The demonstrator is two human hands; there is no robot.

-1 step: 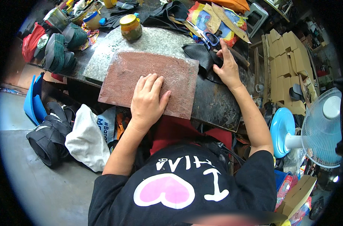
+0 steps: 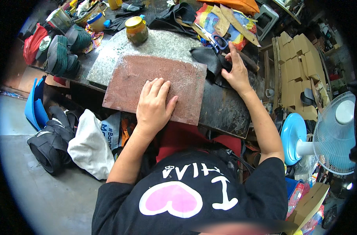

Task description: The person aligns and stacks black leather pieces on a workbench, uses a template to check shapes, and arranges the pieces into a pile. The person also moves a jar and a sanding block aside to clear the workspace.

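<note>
My left hand [image 2: 154,102] lies flat with its fingers stretched out on a reddish-brown rectangular board [image 2: 127,80], worn and speckled on top. The board rests partly on a grey stone-like slab [image 2: 108,55] and reaches over the table's near edge. To its right, my right hand [image 2: 237,72] hovers over or touches dark leather-like pieces [image 2: 206,56], its index finger stretched out and thumb apart. I cannot tell whether its curled fingers touch them. Just beyond that hand are scissors with dark blue handles [image 2: 219,41]. A yellow-lidded jar [image 2: 136,30] stands on the slab.
Spools of dark green thread [image 2: 59,55] stand at the left of the dark table [image 2: 225,113]. Tan offcuts [image 2: 237,25] lie at the back right. Stacked cardboard boxes [image 2: 296,70] and a light-blue fan [image 2: 335,133] stand to the right. Black rolled strips [image 2: 49,149] and white cloth [image 2: 90,147] sit at left.
</note>
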